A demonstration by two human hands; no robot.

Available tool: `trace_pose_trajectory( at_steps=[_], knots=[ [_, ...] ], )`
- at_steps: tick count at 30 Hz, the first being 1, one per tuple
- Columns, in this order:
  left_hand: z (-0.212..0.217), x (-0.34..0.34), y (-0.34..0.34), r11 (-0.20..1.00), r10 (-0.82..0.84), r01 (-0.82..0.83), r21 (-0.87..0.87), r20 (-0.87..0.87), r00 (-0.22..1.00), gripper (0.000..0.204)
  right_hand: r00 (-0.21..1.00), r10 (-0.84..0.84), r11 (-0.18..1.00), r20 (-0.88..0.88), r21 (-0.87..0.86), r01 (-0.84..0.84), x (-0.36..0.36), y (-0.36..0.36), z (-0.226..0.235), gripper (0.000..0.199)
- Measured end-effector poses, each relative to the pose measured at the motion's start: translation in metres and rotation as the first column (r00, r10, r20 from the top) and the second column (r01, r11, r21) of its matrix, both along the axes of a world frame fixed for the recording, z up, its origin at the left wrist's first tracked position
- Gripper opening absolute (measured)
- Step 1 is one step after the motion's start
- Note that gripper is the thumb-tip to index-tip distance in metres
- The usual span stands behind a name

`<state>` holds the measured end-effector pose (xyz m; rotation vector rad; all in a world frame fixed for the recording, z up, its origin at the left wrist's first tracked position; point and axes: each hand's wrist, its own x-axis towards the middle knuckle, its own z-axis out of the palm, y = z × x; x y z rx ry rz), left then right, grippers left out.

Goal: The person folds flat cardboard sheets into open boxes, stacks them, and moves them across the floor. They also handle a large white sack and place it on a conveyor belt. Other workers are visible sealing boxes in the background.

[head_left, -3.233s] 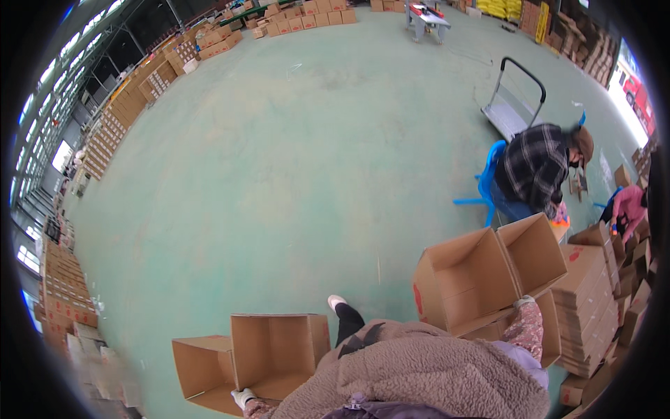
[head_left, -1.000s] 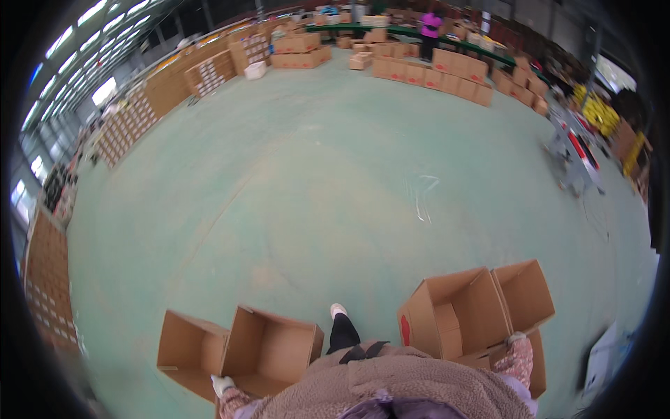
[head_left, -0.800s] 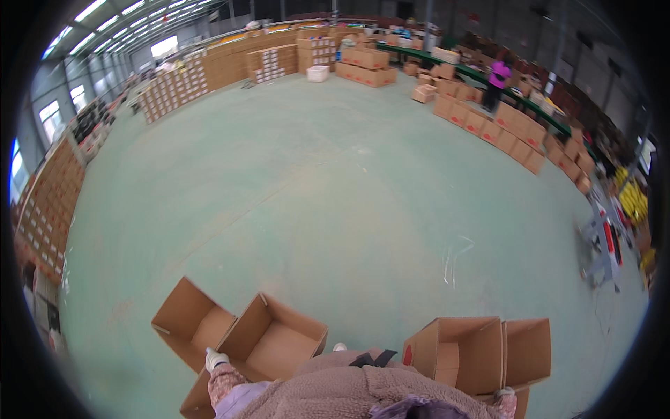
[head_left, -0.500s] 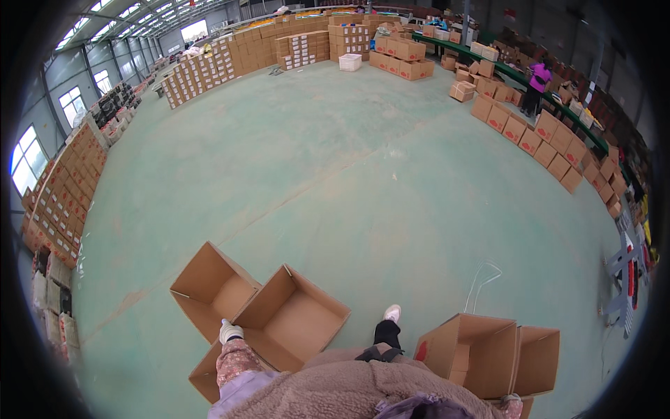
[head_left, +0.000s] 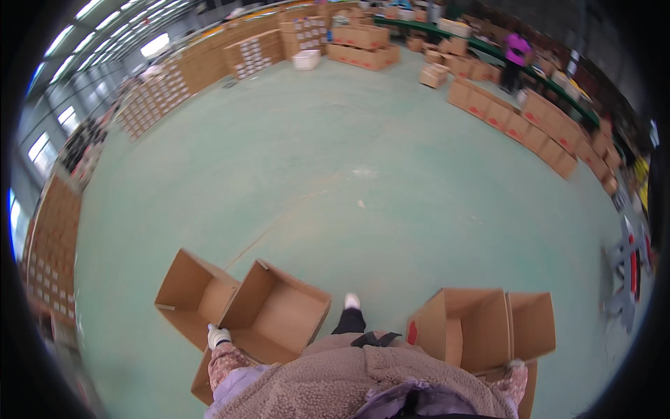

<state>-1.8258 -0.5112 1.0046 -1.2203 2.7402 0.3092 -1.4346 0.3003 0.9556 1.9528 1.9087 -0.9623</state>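
My left hand, in a white glove, is closed on the edges where open, empty cardboard boxes meet. One box lies to its right, another box reaches out ahead on the left, and part of a third box shows under my sleeve. On the other side my right hand, partly blurred, is closed at the near rims of a second cluster. That cluster has a larger open box, a narrower-looking box beside it, and another box partly hidden below my sleeve.
Green floor spreads ahead. Rows of cartons stand at the right, by a long green table and a person in pink. Carton stacks line the left; a white crate stands far off. A grey metal frame is at the right.
My view has moved forward and turned slightly; the far cartons sit higher and further left. Both box clusters travel along with my hands. A wire-like loop on the floor has left view.
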Motion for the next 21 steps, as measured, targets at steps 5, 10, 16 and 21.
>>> trace_pose_trajectory(
  at_steps=[5, 10, 16, 21],
  knots=[
    [-0.019, -0.138, 0.045, 0.999, -0.045, 0.043, 0.025, 0.074, 0.996, 0.034, 0.920, -0.323, 0.946, -0.220, -0.057, 0.319, -0.023, 0.035, -0.016, 0.028],
    [-0.031, -0.246, 0.094, 0.996, -0.074, 0.068, 0.052, 0.116, 0.991, 0.036, 0.970, -0.189, 0.944, -0.155, 0.242, 0.222, -0.090, 0.075, -0.031, 0.037],
    [-0.010, -0.383, 0.157, 0.995, -0.099, 0.097, 0.028, 0.084, 0.992, 0.034, 0.947, -0.259, 0.955, -0.188, 0.097, 0.281, -0.211, 0.124, -0.007, 0.028],
    [-0.007, -0.490, 0.230, 0.986, -0.142, 0.147, 0.072, -0.080, 0.987, 0.031, 0.984, 0.044, 0.992, 0.173, 0.110, -0.064, -0.332, 0.195, -0.021, 0.035]
  ],
)
